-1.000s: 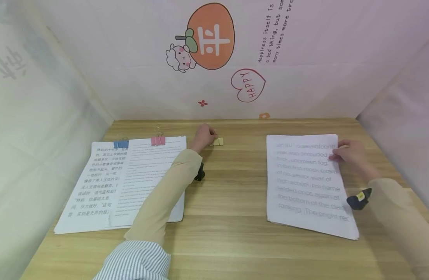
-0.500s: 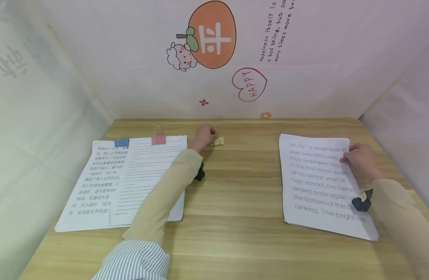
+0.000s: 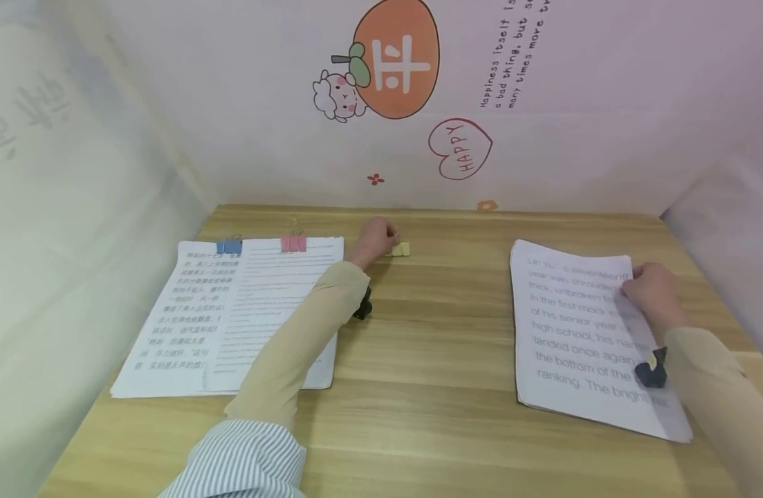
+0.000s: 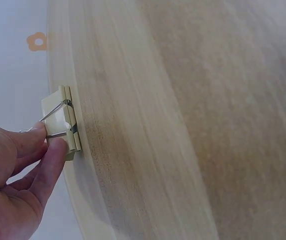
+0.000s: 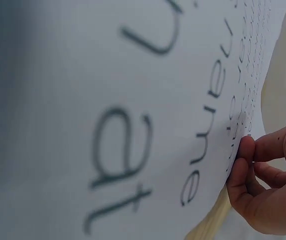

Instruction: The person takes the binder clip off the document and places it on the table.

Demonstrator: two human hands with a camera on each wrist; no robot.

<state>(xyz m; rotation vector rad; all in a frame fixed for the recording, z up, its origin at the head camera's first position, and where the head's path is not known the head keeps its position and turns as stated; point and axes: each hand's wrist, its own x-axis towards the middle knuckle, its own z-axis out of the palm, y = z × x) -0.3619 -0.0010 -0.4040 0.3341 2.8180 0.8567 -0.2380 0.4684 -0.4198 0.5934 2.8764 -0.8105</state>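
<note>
In the head view my left hand [image 3: 376, 241] is near the table's back edge and pinches a yellow binder clip [image 3: 403, 249]. The left wrist view shows thumb and fingers at the wire handles of this clip [image 4: 60, 120], its mouth facing away from the hand. At the right, my right hand [image 3: 655, 294] grips the right edge of a stack of printed paper [image 3: 580, 332] lying slightly turned on the table. Up close in the right wrist view, thumb and fingers [image 5: 247, 147] pinch at the margin of the sheets [image 5: 158, 75].
At left lie two overlapping stacks of paper, one with a blue binder clip [image 3: 229, 246] on its top edge, the other with a pink binder clip [image 3: 293, 243]. My left forearm [image 3: 300, 339] crosses over them. A printed white cloth wall [image 3: 269, 138] rises behind the wooden table [image 3: 418, 373].
The right stack has slid to the right with my right hand, mostly in the first half second. My left hand keeps its hold on the yellow clip. The head view has shifted slightly.
</note>
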